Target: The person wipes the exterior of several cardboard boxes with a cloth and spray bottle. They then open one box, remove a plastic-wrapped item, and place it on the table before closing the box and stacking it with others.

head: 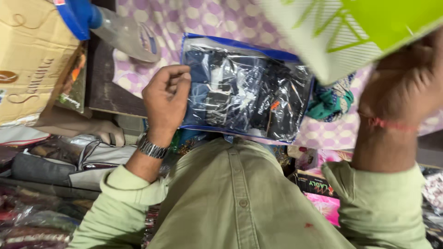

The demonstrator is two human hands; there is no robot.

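Note:
My left hand (167,97) rests with curled fingers on the left edge of a clear plastic packet (247,90) with a blue border, holding dark folded clothing. The packet lies flat on a pink and white patterned cloth (207,18). My right hand (406,83), with a red thread at the wrist, is raised at the right and grips a flat green and white package (350,32) that tilts across the top right. A metal watch (152,148) is on my left wrist.
A tan cardboard box (27,60) and a plastic bottle with a blue cap (115,30) sit at the upper left. Teal patterned fabric (330,103) lies right of the packet. Bags and packed goods (69,161) crowd the lower left; pink boxes (323,198) at lower right.

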